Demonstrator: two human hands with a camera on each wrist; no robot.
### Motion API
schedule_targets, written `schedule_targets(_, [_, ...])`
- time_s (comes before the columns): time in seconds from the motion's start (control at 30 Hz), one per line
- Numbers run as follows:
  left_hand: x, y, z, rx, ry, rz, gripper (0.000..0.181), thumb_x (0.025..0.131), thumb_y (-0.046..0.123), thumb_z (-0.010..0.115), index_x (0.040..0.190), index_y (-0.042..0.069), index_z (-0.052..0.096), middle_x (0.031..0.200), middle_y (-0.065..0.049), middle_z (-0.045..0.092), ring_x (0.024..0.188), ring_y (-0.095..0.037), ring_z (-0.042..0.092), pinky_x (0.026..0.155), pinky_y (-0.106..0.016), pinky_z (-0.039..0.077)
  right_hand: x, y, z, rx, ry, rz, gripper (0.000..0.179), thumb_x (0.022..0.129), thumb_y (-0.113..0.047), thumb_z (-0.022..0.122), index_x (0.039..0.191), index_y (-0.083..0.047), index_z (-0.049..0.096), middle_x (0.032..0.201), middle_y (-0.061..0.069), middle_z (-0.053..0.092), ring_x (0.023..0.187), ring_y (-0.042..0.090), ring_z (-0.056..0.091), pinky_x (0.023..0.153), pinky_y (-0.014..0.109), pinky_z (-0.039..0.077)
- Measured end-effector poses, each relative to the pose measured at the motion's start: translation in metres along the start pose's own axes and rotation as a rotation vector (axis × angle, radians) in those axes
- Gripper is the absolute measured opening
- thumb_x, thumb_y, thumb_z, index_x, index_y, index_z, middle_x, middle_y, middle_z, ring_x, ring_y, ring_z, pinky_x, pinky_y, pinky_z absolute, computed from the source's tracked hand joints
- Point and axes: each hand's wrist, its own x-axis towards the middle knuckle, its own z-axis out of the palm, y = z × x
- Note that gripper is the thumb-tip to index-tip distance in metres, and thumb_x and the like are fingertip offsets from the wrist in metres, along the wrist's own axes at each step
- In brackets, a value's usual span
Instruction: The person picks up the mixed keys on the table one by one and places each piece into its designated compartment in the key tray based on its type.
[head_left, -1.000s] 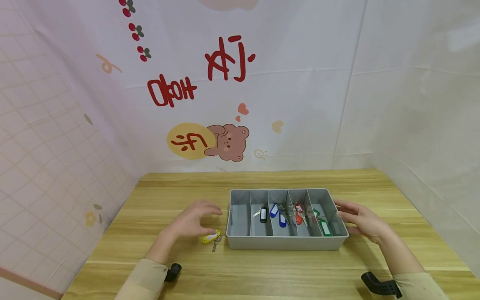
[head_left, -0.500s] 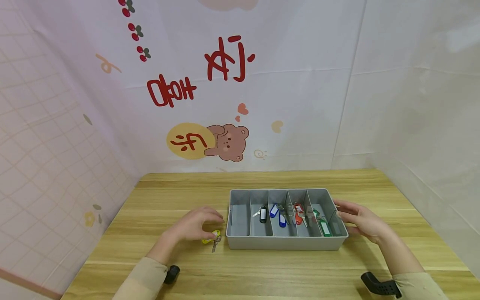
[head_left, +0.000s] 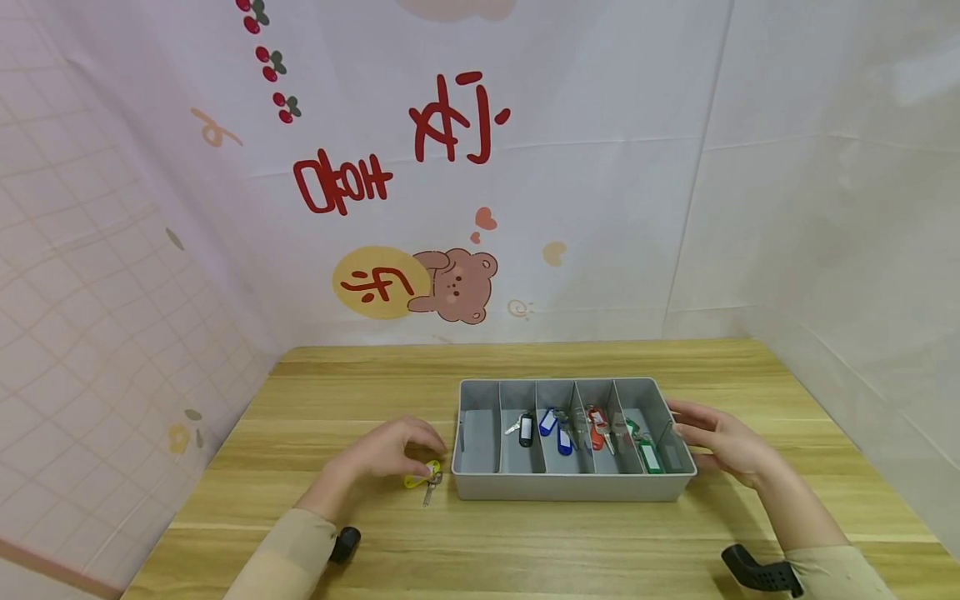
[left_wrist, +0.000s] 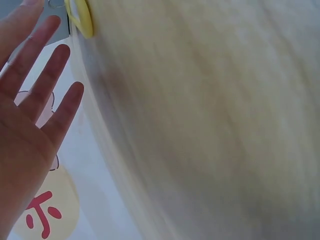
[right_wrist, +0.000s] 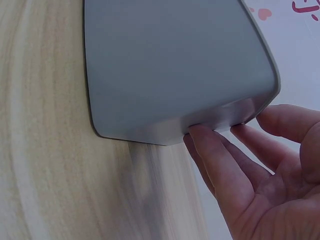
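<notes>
A yellow key tag (head_left: 414, 481) with keys (head_left: 428, 496) lies on the table, left of a grey divided box (head_left: 570, 487). Over it is my left hand (head_left: 386, 450), thumb right at the tag and the other fingers reaching past it toward the box. In the left wrist view this hand's fingers are spread loosely, with the yellow tag (left_wrist: 84, 20) just beyond them. My right hand (head_left: 723, 442) rests its fingertips on the box's right end wall (right_wrist: 175, 65). Inside the box are a black tag (head_left: 527, 430), blue tags (head_left: 564, 440), red tags (head_left: 597, 438) and green tags (head_left: 651, 457), with keys.
The box's leftmost compartment (head_left: 480, 437) holds nothing. A wooden table (head_left: 525, 550) spreads around the box, backed by a white printed curtain (head_left: 600, 208) that also hangs along both sides. Each wrist wears a black camera mount (head_left: 761, 573).
My left hand has lowered slightly toward the yellow key tag, its thumb now overlapping the tag. My right hand and the box have stayed put.
</notes>
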Motion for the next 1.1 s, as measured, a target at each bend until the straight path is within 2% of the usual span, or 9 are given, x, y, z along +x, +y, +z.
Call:
schedule_targets(0.13, [0.0018, -0.0014, 0.001, -0.065, -0.018, -0.012, 0.026, 0.082, 0.002, 0.079, 0.108, 0.006, 0.075, 0.108, -0.004, 0.071, 0.104, -0.018, 0.064, 0.093, -0.034, 0.05, -0.0001, -0.0006, 0.0001, -0.001, -0.002, -0.002, 0.066, 0.104, -0.011, 0.052, 0.149, 0.017, 0.012, 0.141, 0.025, 0.046, 0.109, 0.01, 0.062, 0.086, 0.042, 0.055])
schedule_targets(0.33, [0.0033, -0.0017, 0.0022, -0.107, -0.025, -0.038, 0.024, 0.083, 0.0, 0.078, 0.105, 0.008, 0.077, 0.105, -0.002, 0.071, 0.101, -0.015, 0.064, 0.091, -0.032, 0.051, 0.0, -0.0006, -0.0002, 0.002, -0.004, -0.001, 0.066, 0.104, -0.011, 0.052, 0.15, 0.017, 0.012, 0.14, 0.024, 0.047, 0.109, 0.012, 0.063, 0.085, 0.042, 0.055])
schedule_targets(0.6, [0.0046, -0.0016, 0.0037, -0.092, -0.024, -0.074, 0.02, 0.083, 0.0, 0.078, 0.099, 0.01, 0.079, 0.101, 0.003, 0.071, 0.098, -0.01, 0.063, 0.09, -0.031, 0.05, -0.0007, -0.0004, -0.0007, 0.019, -0.009, -0.01, 0.066, 0.104, -0.01, 0.051, 0.149, 0.017, 0.012, 0.135, 0.013, 0.053, 0.109, 0.013, 0.063, 0.084, 0.042, 0.056])
schedule_targets(0.93, [0.0038, -0.0046, 0.0048, -0.085, -0.002, -0.044, 0.016, 0.08, -0.002, 0.079, 0.093, 0.007, 0.079, 0.097, -0.002, 0.072, 0.095, -0.012, 0.064, 0.089, -0.032, 0.05, -0.0013, -0.0007, -0.0007, 0.03, -0.016, -0.016, 0.065, 0.104, -0.009, 0.051, 0.149, 0.017, 0.012, 0.133, 0.01, 0.054, 0.109, 0.013, 0.063, 0.085, 0.043, 0.056])
schedule_targets(1.1, [0.0035, -0.0048, 0.0053, -0.08, -0.004, -0.074, 0.015, 0.08, -0.003, 0.079, 0.09, 0.008, 0.08, 0.095, 0.001, 0.072, 0.093, -0.01, 0.063, 0.087, -0.031, 0.051, -0.0016, -0.0006, -0.0009, 0.031, -0.017, -0.019, 0.065, 0.104, -0.01, 0.051, 0.149, 0.018, 0.012, 0.133, 0.01, 0.054, 0.109, 0.012, 0.063, 0.085, 0.042, 0.056])
